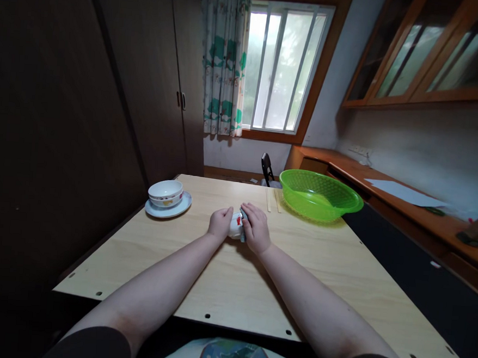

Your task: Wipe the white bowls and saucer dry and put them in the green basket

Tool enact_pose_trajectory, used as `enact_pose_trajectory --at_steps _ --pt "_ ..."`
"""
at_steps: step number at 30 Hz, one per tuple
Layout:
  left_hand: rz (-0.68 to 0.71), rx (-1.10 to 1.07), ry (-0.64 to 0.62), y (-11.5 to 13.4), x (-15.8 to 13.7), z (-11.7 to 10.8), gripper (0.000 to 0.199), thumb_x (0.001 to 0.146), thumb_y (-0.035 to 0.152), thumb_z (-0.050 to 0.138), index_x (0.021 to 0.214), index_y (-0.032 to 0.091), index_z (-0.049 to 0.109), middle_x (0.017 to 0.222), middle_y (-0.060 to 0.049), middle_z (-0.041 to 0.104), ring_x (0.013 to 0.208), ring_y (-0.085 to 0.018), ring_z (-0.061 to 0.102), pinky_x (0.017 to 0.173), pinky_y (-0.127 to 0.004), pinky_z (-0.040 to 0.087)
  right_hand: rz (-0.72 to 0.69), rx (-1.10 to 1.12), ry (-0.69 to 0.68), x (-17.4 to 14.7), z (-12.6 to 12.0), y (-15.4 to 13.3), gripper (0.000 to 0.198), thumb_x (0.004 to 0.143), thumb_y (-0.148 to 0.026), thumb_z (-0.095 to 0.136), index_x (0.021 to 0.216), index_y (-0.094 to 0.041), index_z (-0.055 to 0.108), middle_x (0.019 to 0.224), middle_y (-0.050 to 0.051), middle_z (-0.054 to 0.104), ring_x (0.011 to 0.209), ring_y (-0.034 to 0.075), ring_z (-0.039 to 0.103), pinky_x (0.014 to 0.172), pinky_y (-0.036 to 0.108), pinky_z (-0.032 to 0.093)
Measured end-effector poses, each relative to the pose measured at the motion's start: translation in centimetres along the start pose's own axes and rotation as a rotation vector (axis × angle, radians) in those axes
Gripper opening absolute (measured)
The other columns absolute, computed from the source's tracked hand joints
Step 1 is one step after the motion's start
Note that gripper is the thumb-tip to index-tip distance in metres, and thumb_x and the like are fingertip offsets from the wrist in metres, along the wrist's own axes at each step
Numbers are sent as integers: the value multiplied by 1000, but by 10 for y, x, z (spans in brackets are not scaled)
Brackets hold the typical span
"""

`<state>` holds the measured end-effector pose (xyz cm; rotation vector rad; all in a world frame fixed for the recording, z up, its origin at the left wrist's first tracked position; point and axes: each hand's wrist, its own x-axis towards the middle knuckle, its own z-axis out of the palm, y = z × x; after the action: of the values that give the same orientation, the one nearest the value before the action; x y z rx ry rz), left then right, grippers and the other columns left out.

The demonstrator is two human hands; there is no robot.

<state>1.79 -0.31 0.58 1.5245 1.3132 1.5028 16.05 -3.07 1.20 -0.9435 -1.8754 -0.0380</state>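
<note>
Over the middle of the table, a small white cup (235, 230) with a red mark lies between my two hands, tilted on its side. My left hand (219, 223) grips it from the left, fingers wrapped round it. A grey cloth (242, 237) is pressed against the cup's right side under the bent fingers of my right hand (257, 227). Most of the cloth and part of the cup are hidden by my fingers.
Stacked white bowls (165, 193) sit on a plate (186, 203) at the table's left edge. At the far right stands a green plastic basin (322, 209). Chopsticks (268, 200) lie beside it. The wooden table (231, 293) has a dark wardrobe on its left.
</note>
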Motion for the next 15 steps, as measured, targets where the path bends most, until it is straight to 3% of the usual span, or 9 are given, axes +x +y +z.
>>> enact_pose_trajectory --at_steps 3,7,15 --pt "-13 -34 -9 -1 0 1 42 78 51 46 53 17 49 50 2 45 52 -12 42 51 -25 31 -42 -15 -37 2 -5 -5 38 92 -32 39 126 -23 53 126 8 57 124 23 45 105 47 33" --pt "-79 -110 5 -1 2 1 39 75 50 49 55 16 50 50 2 46 52 -13 43 51 -25 33 31 64 9 3 -2 -1 37 93 -30 34 124 -22 55 123 8 59 120 21 49 103 44 35" --pt "-162 -205 37 1 2 1 41 74 53 48 53 18 45 47 2 44 47 -12 41 48 -25 33 410 392 161 -1 21 22 40 93 -38 35 118 -17 57 116 10 63 107 21 57 93 40 45"
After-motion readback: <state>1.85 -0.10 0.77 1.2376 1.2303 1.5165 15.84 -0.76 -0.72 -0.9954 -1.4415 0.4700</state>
